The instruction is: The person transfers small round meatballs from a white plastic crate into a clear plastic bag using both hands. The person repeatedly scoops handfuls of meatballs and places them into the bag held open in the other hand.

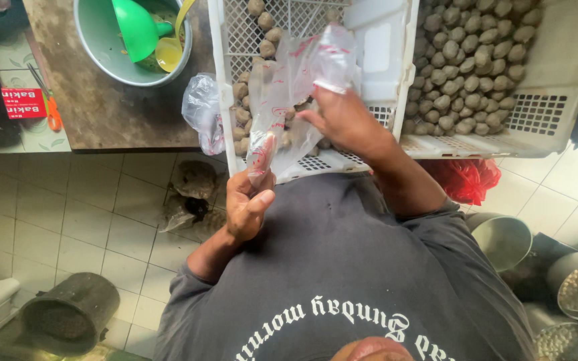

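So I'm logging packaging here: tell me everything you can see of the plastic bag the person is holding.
The bag is thin clear plastic with red print, crumpled and held open above the white crate of brown balls. The left hand pinches its lower corner; the right hand grips its upper edge. What it contains cannot be told.
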### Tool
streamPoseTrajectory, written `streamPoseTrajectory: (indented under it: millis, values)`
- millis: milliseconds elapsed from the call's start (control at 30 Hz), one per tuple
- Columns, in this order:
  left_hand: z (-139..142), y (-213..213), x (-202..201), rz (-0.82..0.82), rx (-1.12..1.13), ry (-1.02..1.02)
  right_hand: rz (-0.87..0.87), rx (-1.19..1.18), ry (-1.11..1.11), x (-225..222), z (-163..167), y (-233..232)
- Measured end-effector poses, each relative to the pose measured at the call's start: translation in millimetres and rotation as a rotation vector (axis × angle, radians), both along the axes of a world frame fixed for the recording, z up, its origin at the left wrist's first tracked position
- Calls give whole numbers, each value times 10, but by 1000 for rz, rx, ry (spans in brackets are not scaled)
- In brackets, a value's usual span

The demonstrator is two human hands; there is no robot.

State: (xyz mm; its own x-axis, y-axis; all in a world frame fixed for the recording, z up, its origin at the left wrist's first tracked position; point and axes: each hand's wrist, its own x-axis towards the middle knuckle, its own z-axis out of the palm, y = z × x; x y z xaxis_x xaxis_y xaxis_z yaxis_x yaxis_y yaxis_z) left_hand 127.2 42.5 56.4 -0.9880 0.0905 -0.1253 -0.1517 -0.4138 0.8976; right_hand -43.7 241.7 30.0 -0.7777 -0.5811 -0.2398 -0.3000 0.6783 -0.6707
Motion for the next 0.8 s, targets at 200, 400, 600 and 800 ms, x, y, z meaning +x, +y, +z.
streamPoseTrajectory:
  millis: [200, 400, 600, 800]
  values:
    - [-55, -11, -27, -66, -20, 7, -42, -85, -189, 72, 255, 242]
    - [-66, 28, -67, -114, -76, -53, 244, -42, 108, 347, 157, -195]
    - [-89, -154, 50, 73, 61, -6, 171, -379, -361, -228, 290, 320]
    - [-327, -147, 206, 86, 76, 41, -368, -677, -362, -1268, -712, 545]
